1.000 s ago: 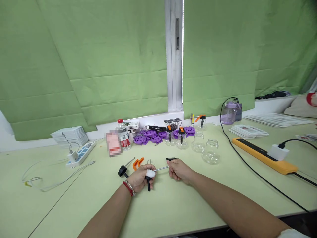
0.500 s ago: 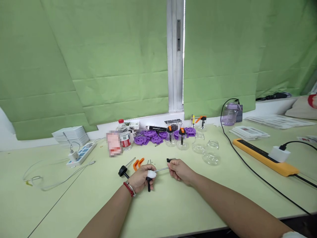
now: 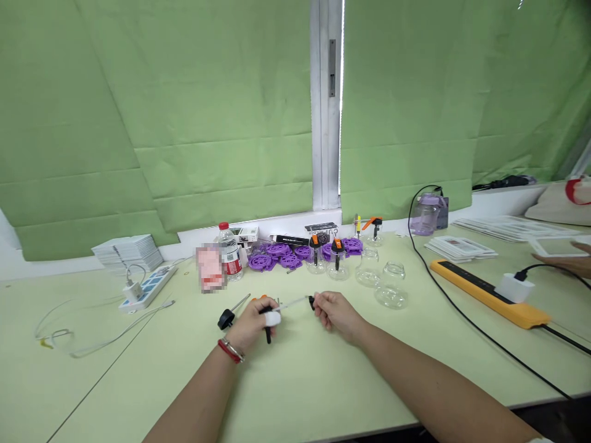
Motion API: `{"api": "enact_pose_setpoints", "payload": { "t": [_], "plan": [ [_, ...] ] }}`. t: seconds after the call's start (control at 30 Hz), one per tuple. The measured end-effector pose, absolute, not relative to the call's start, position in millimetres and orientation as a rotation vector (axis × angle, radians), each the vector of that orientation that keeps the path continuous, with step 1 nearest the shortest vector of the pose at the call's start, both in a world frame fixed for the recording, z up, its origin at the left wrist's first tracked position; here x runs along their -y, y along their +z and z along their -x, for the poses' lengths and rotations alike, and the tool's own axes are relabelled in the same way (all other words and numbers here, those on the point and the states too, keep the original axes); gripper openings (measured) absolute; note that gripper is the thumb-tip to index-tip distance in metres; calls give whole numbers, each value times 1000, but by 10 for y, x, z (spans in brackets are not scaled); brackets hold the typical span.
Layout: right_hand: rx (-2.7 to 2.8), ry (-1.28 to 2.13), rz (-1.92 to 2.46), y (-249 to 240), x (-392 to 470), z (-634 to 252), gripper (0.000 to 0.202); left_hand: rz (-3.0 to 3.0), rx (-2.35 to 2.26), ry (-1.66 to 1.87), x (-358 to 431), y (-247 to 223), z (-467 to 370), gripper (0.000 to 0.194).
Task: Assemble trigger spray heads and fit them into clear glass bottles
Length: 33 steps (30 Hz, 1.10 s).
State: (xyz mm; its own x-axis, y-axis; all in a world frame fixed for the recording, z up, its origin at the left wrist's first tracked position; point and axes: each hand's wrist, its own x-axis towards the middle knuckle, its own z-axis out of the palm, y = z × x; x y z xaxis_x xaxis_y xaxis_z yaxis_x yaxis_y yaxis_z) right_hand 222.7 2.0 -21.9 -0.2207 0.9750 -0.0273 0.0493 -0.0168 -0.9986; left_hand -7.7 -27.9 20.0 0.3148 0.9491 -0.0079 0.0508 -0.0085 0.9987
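My left hand [image 3: 253,323], with a white wrap on one finger, is closed round a black part [image 3: 268,334] that points down. From it a thin pale rod [image 3: 293,302] runs toward my right hand [image 3: 333,309]. My right hand is pinched beside a small black piece [image 3: 311,302] at the rod's far end; what lies inside the pinch is hidden. Left of my left hand lies a black round cap [image 3: 226,319] with a metal rod. Orange pieces [image 3: 261,298] are partly hidden behind that hand.
Behind stand a red-capped bottle [image 3: 230,255], purple discs [image 3: 278,251], glass jars [image 3: 391,286] and black-and-orange tops [image 3: 338,247]. A yellow power strip [image 3: 489,296] and cable lie right. Another person's hand [image 3: 566,263] holds a white frame at the far right.
My hands have moved slightly apart, and my left hand has shifted up and left. Another person's hand with a white frame has come into view at the right.
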Motion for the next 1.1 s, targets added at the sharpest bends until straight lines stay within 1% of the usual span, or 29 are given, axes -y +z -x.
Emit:
{"api": "enact_pose_setpoints", "payload": {
  "t": [0.07,0.1,0.13,0.17,0.2,0.27,0.33,0.47,0.57,0.7,0.77,0.8,0.83,0.87,0.9,0.97,1.0,1.03,1.07,1.1],
  "plan": [
    [1387,1083,1222,-227,-118,-2317,31,-1359,-1100,1222,200,298,326,16],
    [1414,917,1266,-235,-171,-2364,24,-1317,-1200,1398,153,339,483,16],
    [1463,773,1305,-244,-221,-2409,17,-1243,-1382,1551,106,369,653,16],
    [1521,669,1342,-254,-264,-2445,11,-1153,-1661,1608,61,386,826,16],
    [1590,594,1369,-264,-295,-2472,7,-1077,-1977,1540,21,386,992,16],
    [1729,515,1408,-280,-324,-2491,7,-1028,-2155,1405,-40,343,1273,12],
    [1845,474,1436,-286,-312,-2476,8,-1044,-2248,1237,-83,258,1450,8],
    [1987,410,1474,-273,-248,-2433,10,-1155,-2346,931,-158,81,1524,15],
    [2042,394,1482,-258,-220,-2439,12,-1262,-2373,778,-189,35,1490,19],
    [2064,411,1485,-250,-215,-2454,12,-1312,-2458,699,-126,157,1375,27],
    [2034,445,1473,-257,-213,-2442,11,-1385,-2543,743,-47,268,1193,33],
    [2001,484,1458,-263,-209,-2428,10,-1544,-2598,860,1,317,1057,35],
    [1959,543,1438,-271,-201,-2409,10,-1734,-2551,1005,52,351,895,38],
    [1906,623,1412,-279,-187,-2385,11,-1929,-2377,1130,104,363,713,39],
    [1848,712,1382,-288,-167,-2356,11,-2086,-2109,1189,153,351,521,39],
    [1759,884,1306,-298,-110,-2290,12,-2207,-1582,1108,233,256,157,43],
    [1736,948,1268,-300,-76,-2256,12,-2217,-1388,1014,258,182,4,49],
    [1729,995,1228,-300,-40,-2225,11,-2204,-1269,935,273,101,-121,53],
    [1736,1024,1191,-299,-9,-2197,11,-2178,-1198,883,276,20,-216,52],
    [1753,1050,1159,-298,15,-2178,10,-2145,-1168,859,272,-51,-281,45]
  ]
}}
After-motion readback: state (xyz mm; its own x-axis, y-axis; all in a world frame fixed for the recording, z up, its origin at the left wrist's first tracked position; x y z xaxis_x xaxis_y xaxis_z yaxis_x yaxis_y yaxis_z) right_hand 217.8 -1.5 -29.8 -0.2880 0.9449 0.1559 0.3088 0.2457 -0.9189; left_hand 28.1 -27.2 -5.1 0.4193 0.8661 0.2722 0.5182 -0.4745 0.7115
